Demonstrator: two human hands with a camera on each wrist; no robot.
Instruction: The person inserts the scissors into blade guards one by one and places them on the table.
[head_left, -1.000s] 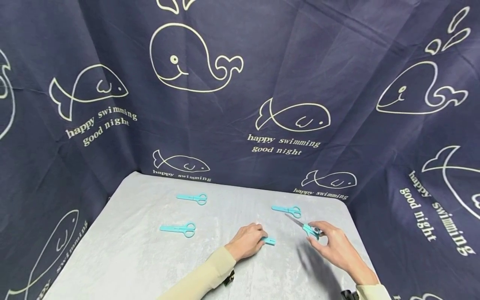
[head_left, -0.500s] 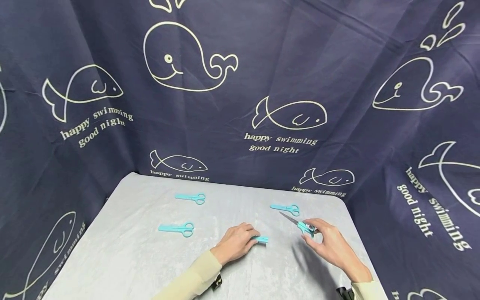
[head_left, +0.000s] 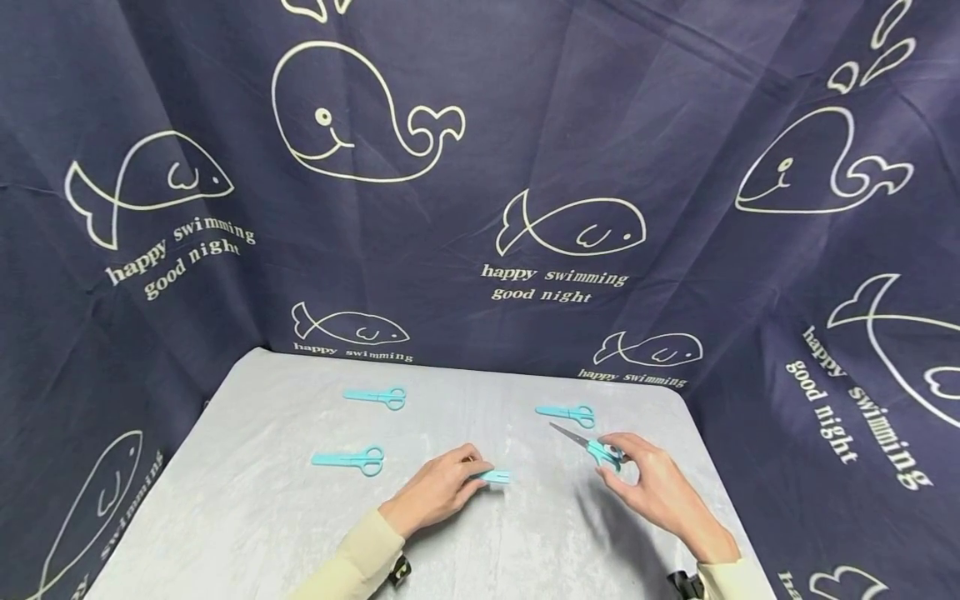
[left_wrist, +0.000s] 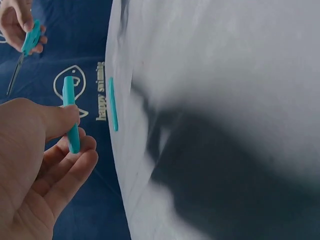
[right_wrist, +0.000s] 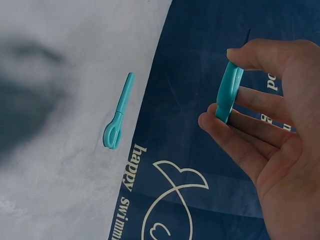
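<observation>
In the head view my left hand (head_left: 438, 487) pinches a turquoise scissors cover (head_left: 495, 477) between thumb and fingers, its slotted end facing right. The left wrist view shows this cover (left_wrist: 71, 115) edge-on, clear of the table. My right hand (head_left: 656, 487) holds turquoise-handled scissors (head_left: 603, 454) by the handles, the bare metal blades pointing up and left towards the back of the table. Thumb and fingertips grip the handle (right_wrist: 230, 92) in the right wrist view. Just beyond the blade tip lies a covered pair of scissors (head_left: 566, 414).
Two more covered turquoise scissors lie on the left half of the grey table (head_left: 247, 500): a back pair (head_left: 375, 397) and a nearer pair (head_left: 348, 459). A dark blue curtain (head_left: 450, 250) with fish and whale drawings encloses the back and sides.
My left hand has moved left with the cover, away from the scissors. The right hand still grips the scissors and has shifted slightly left in view, as the camera turned a little.
</observation>
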